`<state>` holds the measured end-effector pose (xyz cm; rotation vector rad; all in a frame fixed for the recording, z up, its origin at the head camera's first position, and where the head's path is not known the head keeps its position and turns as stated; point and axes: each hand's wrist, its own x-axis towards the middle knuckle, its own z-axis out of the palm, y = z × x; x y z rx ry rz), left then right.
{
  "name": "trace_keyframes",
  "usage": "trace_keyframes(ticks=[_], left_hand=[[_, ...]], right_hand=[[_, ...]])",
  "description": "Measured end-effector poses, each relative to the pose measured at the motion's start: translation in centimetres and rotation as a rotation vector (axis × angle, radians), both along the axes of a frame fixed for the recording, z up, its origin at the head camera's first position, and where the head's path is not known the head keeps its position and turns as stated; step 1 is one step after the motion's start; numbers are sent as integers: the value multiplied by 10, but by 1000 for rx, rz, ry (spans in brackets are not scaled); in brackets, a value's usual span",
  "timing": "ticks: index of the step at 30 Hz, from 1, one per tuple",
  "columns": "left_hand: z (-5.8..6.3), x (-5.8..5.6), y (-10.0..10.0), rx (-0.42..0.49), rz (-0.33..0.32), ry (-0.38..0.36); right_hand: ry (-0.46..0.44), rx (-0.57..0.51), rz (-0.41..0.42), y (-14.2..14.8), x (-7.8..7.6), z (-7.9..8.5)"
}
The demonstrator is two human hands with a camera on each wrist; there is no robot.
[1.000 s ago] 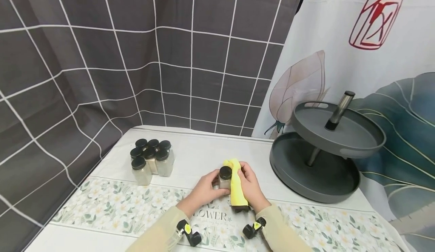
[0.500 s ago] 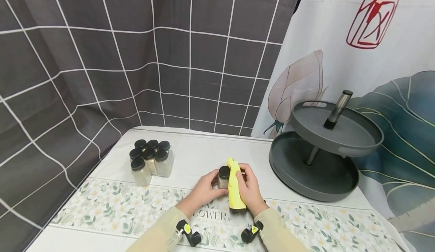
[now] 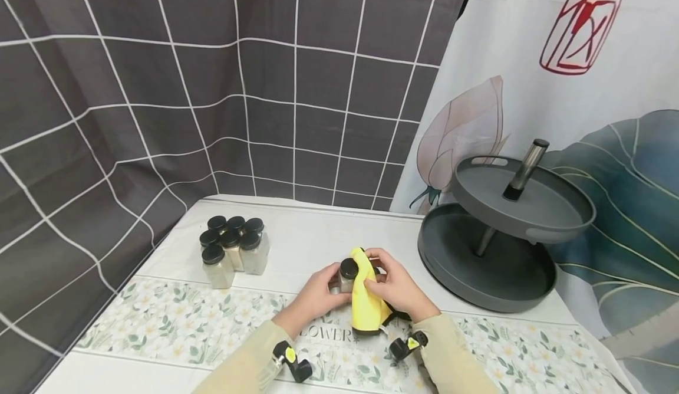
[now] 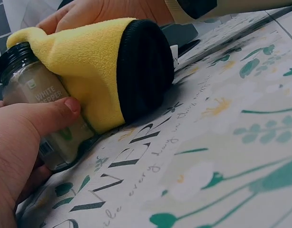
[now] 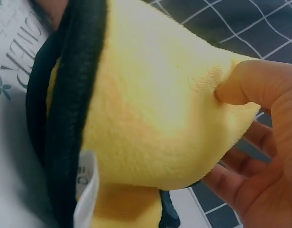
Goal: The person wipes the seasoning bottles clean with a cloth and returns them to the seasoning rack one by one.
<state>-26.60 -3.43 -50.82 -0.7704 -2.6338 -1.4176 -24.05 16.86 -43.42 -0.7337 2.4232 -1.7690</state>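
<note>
My left hand grips a small glass spice jar with a black lid; its label reads "White Pepper" in the left wrist view. The thumb lies across the front of the jar, which tilts a little. Against the jar's right side lies a yellow cloth with a dark hem and a white tag. My right hand pinches this cloth between thumb and fingers, as the right wrist view shows. The cloth hides part of the jar.
Several black-lidded spice jars stand grouped at the table's back left. A dark grey two-tier round tray with a metal post stands on the right. A floral runner crosses the white table; a dark grid-patterned curtain hangs behind.
My right hand has shifted its hold on the cloth, its wrist swinging out to the right, and the cloth's lower end spreads wider. The left hand keeps gripping the jar.
</note>
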Motion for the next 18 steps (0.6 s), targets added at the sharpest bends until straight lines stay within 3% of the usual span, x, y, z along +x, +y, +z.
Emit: trace_keyframes(ticks=[5, 10, 13, 18], left_hand=[[0, -1, -1, -3, 4, -5], [1, -1, -1, 10, -2, -2], [2, 0, -1, 28, -12, -17], [4, 2, 0, 14, -6, -44]], right_hand=[[-18, 12, -84, -1, -2, -7], [11, 19, -44, 4, -6, -18], [43, -37, -31, 6, -6, -23], [42, -154, -141, 2, -6, -26]])
